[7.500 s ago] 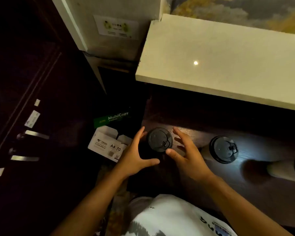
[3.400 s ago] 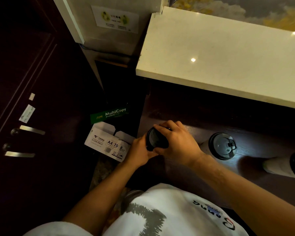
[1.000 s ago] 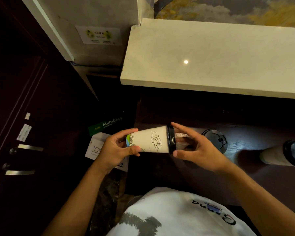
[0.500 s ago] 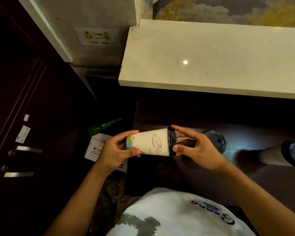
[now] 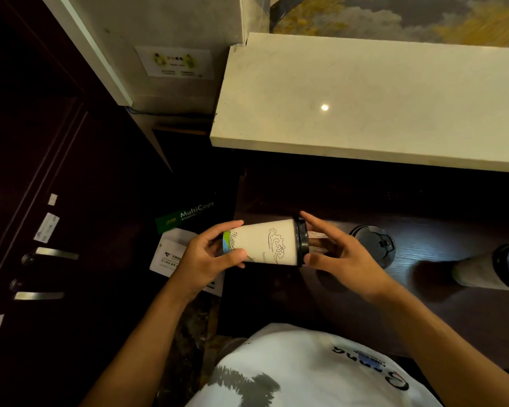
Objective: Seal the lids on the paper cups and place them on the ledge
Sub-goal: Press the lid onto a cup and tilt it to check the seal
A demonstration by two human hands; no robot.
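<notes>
At the bottom of the frame my white printed shirt (image 5: 306, 371) fills the near edge, and both my bare forearms reach up from it toward the middle. My left hand (image 5: 206, 257) grips the base end of a paper cup (image 5: 265, 243), fingers over the top and thumb curled under it, so the cup lies on its side in the air at the centre of the frame with its bottom to the left. The black lid (image 5: 301, 242) sits on the cup's mouth, facing right. My right hand (image 5: 338, 254) is spread wide against that lid, fingers straight, the fingertips touching its rim above and the thumb touching it below; how hard it presses I cannot tell. Just right of that hand, on the dark wooden desk (image 5: 423, 304), a second lidded cup (image 5: 372, 245) stands upright, seen from above. Further right, near the frame's edge, a third lidded cup (image 5: 491, 268) stands on the same desk, well apart from the second. Left of centre, lower down behind my left hand, a green MultiCopy paper box (image 5: 185, 215) and a white paper packet (image 5: 168, 254) lie in shadow. Along the left edge are dark cabinet fronts with metal handles (image 5: 56, 254). Across the upper right, the pale stone ledge (image 5: 365, 98) runs above the desk, with a bright light spot reflected on it. At the upper left a grey pillar carries a small sticker (image 5: 174, 61).
</notes>
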